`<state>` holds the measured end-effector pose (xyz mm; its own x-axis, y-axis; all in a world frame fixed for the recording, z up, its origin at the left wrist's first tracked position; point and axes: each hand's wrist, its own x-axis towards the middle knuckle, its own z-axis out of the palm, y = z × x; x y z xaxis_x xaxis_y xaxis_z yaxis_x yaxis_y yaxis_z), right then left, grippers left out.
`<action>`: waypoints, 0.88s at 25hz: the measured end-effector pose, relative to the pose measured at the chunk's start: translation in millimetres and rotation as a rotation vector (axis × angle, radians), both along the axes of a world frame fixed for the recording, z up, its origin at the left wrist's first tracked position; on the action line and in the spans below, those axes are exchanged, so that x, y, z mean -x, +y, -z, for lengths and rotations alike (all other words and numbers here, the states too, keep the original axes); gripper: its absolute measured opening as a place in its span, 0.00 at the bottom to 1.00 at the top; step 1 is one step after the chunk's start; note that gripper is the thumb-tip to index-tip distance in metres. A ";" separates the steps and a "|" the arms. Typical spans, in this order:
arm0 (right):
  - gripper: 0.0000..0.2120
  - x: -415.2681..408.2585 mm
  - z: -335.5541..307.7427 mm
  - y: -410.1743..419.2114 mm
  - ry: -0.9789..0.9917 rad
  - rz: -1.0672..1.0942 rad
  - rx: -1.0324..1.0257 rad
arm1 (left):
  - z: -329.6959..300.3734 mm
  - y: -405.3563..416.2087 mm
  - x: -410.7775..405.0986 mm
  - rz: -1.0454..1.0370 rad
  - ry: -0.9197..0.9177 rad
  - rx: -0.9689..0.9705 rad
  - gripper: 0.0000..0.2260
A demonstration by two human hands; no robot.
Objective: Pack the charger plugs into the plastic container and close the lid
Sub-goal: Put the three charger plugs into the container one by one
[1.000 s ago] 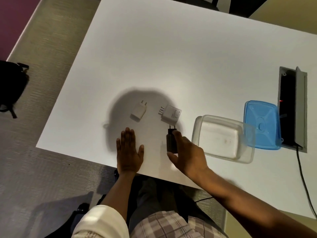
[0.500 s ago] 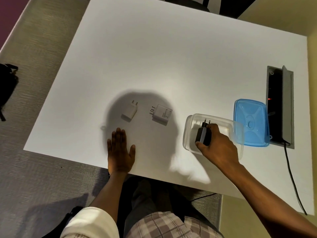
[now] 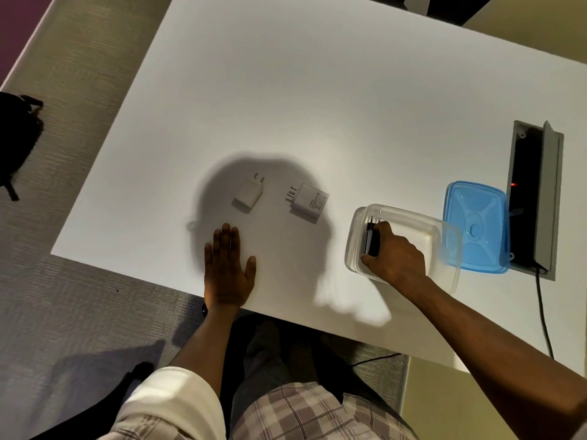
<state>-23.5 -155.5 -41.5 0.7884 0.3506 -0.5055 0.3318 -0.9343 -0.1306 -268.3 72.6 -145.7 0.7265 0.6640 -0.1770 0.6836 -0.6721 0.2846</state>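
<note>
My right hand [image 3: 395, 255] reaches into the clear plastic container [image 3: 444, 230] and grips a black charger plug [image 3: 371, 241] against the container's left wall, prongs pointing away from me. Two white charger plugs lie on the table to the left: a small one [image 3: 248, 195] and a larger square one [image 3: 309, 202]. My left hand [image 3: 227, 271] rests flat on the table near its front edge, fingers spread, holding nothing. The blue lid [image 3: 476, 227] lies beside the container on its right.
The white table [image 3: 317, 90] has a recessed cable box [image 3: 533, 198] with an open flap at the right, just past the lid. A black cable [image 3: 543, 312] runs from it off the front edge. A dark bag [image 3: 16, 134] sits on the carpet at left.
My right hand carried the black plug from the table rightward over the container and has lowered it inside, at the left wall. My left hand stayed flat on the table.
</note>
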 end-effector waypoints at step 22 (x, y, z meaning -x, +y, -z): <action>0.33 -4.9 -0.1 131.8 -0.034 -0.427 -0.226 | -3.3 -0.5 1.0 -0.007 -0.021 -0.012 0.33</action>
<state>-18.5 -23.7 -41.4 0.5646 0.7446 -0.3561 0.6871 -0.6631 -0.2971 -269.3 72.0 -142.3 0.7249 0.6714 -0.1542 0.6827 -0.6704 0.2907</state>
